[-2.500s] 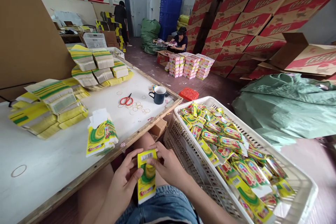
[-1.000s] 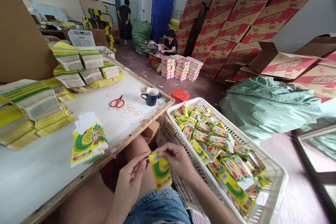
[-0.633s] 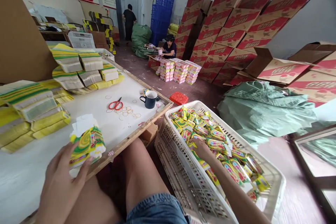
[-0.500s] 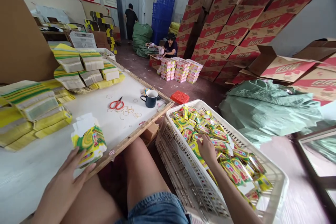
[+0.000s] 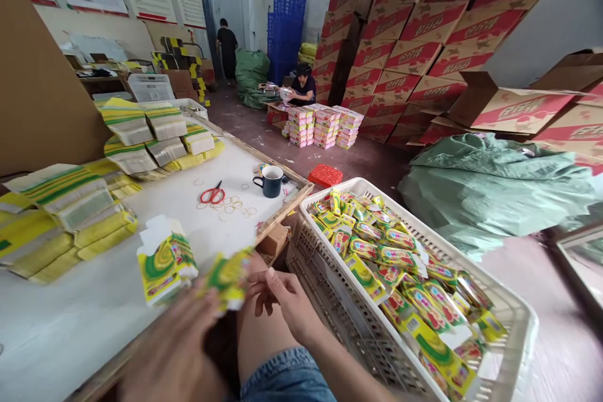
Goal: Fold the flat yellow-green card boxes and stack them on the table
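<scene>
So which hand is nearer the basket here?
Right. The right hand is beside the basket, outside it; the left hand is farther off, toward the table, holding a carton.

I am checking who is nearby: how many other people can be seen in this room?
2: one person in black stands near the dark green sack, and a second person is low behind the stacked pink boxes. Others may be hidden.
</scene>
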The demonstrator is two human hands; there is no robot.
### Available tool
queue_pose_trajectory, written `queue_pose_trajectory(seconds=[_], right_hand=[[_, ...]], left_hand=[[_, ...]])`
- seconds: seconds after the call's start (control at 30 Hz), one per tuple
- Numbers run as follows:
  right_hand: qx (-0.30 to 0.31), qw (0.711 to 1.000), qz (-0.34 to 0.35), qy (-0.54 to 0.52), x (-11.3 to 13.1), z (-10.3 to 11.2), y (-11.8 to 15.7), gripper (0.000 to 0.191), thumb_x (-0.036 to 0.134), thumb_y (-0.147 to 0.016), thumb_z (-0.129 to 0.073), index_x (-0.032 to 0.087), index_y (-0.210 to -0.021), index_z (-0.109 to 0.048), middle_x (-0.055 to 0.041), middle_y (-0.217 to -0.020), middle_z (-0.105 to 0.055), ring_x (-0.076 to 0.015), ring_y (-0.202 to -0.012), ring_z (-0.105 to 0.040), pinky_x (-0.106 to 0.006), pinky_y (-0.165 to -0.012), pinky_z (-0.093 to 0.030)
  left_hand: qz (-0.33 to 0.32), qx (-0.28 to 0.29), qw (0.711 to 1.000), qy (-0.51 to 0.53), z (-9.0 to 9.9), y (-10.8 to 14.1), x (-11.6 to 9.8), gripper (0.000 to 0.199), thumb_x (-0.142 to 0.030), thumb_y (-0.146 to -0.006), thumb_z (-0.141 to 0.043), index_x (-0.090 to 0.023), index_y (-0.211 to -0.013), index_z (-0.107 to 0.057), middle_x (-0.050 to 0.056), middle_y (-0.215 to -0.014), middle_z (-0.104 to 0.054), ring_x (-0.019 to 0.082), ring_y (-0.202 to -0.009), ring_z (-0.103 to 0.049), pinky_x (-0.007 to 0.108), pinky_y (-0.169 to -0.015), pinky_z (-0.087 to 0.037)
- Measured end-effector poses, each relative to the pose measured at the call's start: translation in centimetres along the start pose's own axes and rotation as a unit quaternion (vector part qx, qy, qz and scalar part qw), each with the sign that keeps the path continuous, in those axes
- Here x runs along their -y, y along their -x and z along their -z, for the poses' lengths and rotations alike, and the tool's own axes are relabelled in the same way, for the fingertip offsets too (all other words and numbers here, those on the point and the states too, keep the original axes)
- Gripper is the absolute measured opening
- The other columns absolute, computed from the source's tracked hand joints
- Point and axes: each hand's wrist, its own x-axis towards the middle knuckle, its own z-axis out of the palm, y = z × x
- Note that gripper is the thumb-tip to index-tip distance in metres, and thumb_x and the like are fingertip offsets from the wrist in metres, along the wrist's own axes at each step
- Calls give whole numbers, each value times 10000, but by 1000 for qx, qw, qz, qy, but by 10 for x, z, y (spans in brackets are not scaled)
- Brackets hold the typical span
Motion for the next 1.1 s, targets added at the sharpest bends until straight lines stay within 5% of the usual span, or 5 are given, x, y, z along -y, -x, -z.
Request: queue_pose_trajectory(seconds=[0.1,0.2,0.57,0.9,1.1], right_hand=[[8,999,-13,-50,11,4,0,508,643,-765,-611,151,-638,-602,21,-550,-521,-84,-480,-423,-201,-461,-321],[-13,999,-15,-50,7,12,6,484,647,-724,-653,168,-713,-587,36,-545,-519,-83,-471,-399,-199,-457,-301],[-28,978,-11,-206,-18,-24,21,461,589,-626,-776,221,-722,-515,6,-636,-616,-151,-565,-576,-282,-602,-449],[-47,993,-13,-107,-22,-19,27,343,479,-701,-766,172,-799,-649,-31,-767,-677,-157,-682,-593,-261,-648,-443],[-15,1000,-8,-10,-23,-21,27,262,359,-750,-733,148,-896,-679,-38,-792,-678,-132,-621,-535,-239,-574,-394]], left_hand=[[-4,131,990,55,-37,6,-41,295,-151,-780,-648,-303,-1004,-765,31,-1057,-766,301,-1111,-659,382,-1006,-511],[90,-15,983,160,-61,8,-57,272,-246,-767,-694,-328,-1019,-760,26,-1210,-705,310,-1206,-591,396,-1044,-478],[441,24,726,527,-57,-2,-52,579,-539,-616,-781,-255,-1116,-713,96,-1063,-770,373,-1013,-689,464,-854,-576],[430,-15,727,534,-65,0,-45,433,-429,-626,-821,-245,-1006,-720,41,-913,-797,291,-903,-726,367,-776,-594],[385,-41,823,417,-70,3,-35,461,-513,-663,-765,-177,-974,-715,66,-893,-796,300,-870,-727,370,-748,-600]])
